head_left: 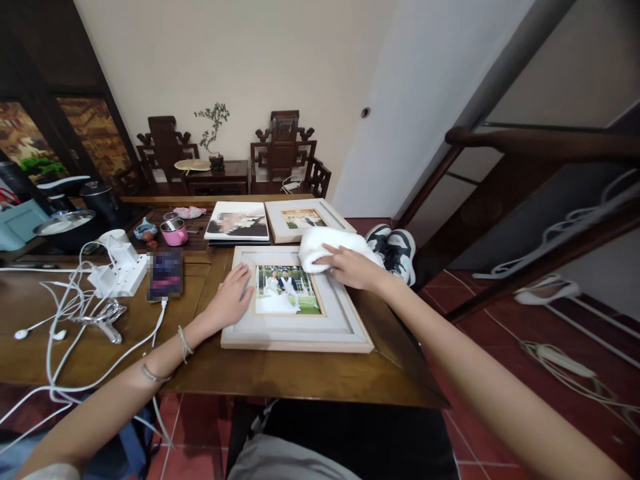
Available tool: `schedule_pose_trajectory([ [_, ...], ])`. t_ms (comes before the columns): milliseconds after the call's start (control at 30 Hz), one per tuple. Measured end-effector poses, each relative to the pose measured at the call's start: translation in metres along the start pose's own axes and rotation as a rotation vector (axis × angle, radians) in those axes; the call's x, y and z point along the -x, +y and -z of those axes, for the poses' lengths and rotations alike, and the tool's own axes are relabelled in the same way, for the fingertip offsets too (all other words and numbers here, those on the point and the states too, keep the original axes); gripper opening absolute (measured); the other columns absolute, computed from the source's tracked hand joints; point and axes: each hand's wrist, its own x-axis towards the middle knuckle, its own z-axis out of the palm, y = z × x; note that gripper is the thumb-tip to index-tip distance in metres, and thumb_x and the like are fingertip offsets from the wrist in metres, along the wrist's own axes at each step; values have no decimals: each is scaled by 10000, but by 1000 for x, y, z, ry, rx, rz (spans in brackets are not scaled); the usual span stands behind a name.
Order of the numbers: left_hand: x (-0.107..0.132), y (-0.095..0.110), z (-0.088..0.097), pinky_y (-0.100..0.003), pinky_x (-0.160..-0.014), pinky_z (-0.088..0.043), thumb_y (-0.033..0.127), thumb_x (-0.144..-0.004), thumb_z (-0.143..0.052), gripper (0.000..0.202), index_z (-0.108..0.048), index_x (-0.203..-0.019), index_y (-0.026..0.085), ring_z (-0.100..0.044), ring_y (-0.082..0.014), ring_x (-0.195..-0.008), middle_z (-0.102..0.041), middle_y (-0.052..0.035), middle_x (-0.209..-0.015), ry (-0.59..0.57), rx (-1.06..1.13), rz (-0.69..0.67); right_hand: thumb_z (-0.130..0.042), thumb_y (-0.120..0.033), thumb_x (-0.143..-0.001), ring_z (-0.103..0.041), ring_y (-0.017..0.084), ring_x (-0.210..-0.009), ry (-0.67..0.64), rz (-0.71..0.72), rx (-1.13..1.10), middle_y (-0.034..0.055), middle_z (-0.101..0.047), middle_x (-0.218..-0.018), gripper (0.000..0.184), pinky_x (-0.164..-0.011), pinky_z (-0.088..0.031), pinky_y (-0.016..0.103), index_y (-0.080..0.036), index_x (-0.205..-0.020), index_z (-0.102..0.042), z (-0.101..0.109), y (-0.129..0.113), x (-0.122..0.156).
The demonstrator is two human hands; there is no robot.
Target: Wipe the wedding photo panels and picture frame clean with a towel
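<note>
A light-coloured picture frame (295, 340) lies flat on the wooden table, holding a photo (285, 293) of two people in wedding clothes on grass. My left hand (229, 300) rests on the frame's left side, its fingers stretched out and nothing in them. At the frame's upper right corner, my right hand (353, 267) grips a fluffy white cloth (333, 240) against the border. The index finger lies along the cloth's top; the palm side is hidden. Part of the border beneath the cloth is covered.
Behind lie a second picture frame (287, 230) and a photo-covered album (237, 221). Sneakers (400, 250) stand beyond the right edge. To the left are a phone (165, 277), a power strip (123, 273), tangled white cables, a pink cup (174, 233) and a pot (65, 230).
</note>
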Motion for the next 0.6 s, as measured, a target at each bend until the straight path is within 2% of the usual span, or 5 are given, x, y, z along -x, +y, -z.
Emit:
schedule_pose_trajectory([
  [100, -1, -1, -3, -494, -1085, -266, 324, -913, -346, 455, -438, -1302, 107, -243, -258, -1368, -374, -146, -1427, 22, 0, 16, -386, -13, -699, -354, 293, -1303, 12, 54, 8, 96, -423, -1407, 572, -1030, -316, 468, -166, -1214, -582, -1, 0, 3],
  [233, -2, -3, -6, -491, -1082, -274, 314, -916, -339, 467, -420, -1315, 86, -246, -252, -1367, -365, -150, -1432, 26, -8, 22, -388, -11, -679, -246, 268, -1354, -41, 113, -57, 80, -445, -1392, 570, -1050, -299, 492, -190, -1175, -605, 8, -22, 51],
  [433, -2, -4, -7, -484, -1082, -279, 315, -918, -339, 458, -422, -1311, 96, -250, -248, -1365, -377, -145, -1426, 40, -18, 14, -405, -30, -675, -370, 272, -1295, -140, 131, -175, 65, -500, -1347, 533, -1011, -381, 425, -230, -1108, -644, 27, -61, 124],
  [500, -1, -3, -5, -484, -1082, -278, 315, -919, -337, 455, -425, -1308, 96, -243, -248, -1368, -371, -143, -1429, 27, -21, 5, -409, -37, -680, -405, 280, -1272, -166, 95, -168, 65, -469, -1374, 545, -989, -403, 421, -242, -1134, -630, 28, -63, 124],
  [600, -1, -2, -3, -486, -1084, -272, 316, -920, -336, 459, -422, -1309, 89, -231, -250, -1372, -356, -143, -1439, -3, -27, -12, -406, -36, -691, -364, 286, -1297, -162, 27, -103, 76, -398, -1424, 574, -995, -384, 450, -244, -1193, -593, 22, -54, 99],
])
